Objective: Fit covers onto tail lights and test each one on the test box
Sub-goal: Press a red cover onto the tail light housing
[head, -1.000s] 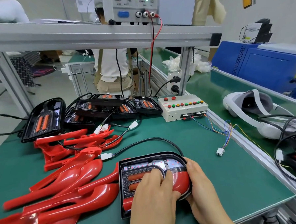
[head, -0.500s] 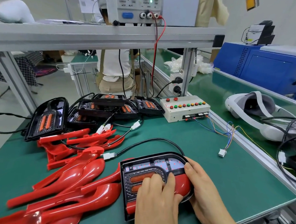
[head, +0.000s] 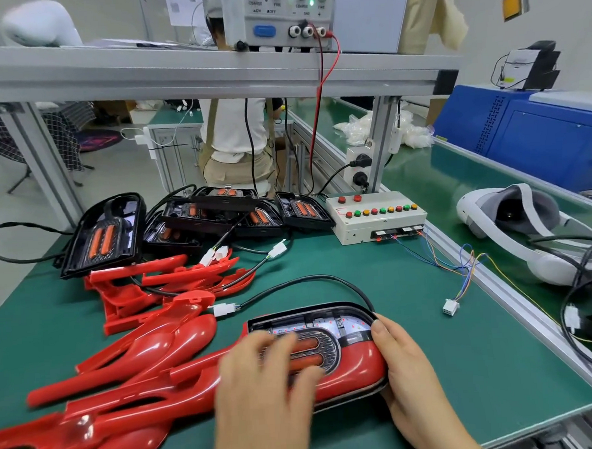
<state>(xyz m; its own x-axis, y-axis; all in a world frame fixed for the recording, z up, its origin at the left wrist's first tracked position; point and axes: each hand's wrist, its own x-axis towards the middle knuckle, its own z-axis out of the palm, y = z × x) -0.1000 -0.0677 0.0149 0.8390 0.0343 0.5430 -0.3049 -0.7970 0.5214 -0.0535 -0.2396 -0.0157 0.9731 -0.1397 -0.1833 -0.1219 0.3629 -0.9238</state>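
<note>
A black tail light [head: 327, 320] lies near the front of the green mat with a red cover [head: 355, 365] on its lower part. My left hand [head: 265, 394] lies flat on top of it, fingers spread and blurred. My right hand [head: 408, 366] cups the light's right end, thumb on the black rim. The light's cable loops back to a loose white plug [head: 221, 310]. The beige test box [head: 376, 216] with coloured buttons stands at the back; its wires end in a free white connector [head: 450, 307].
Several red covers [head: 130, 363] are piled at the left front. Several black tail lights [head: 225, 216] lie at the back left. A white headset [head: 528, 226] rests on the right conveyor. A power supply [head: 277, 16] stands on the shelf; a person stands behind the bench.
My left hand has slid left across the light, uncovering the grille and more of the red cover. My right hand stays at the right end.
</note>
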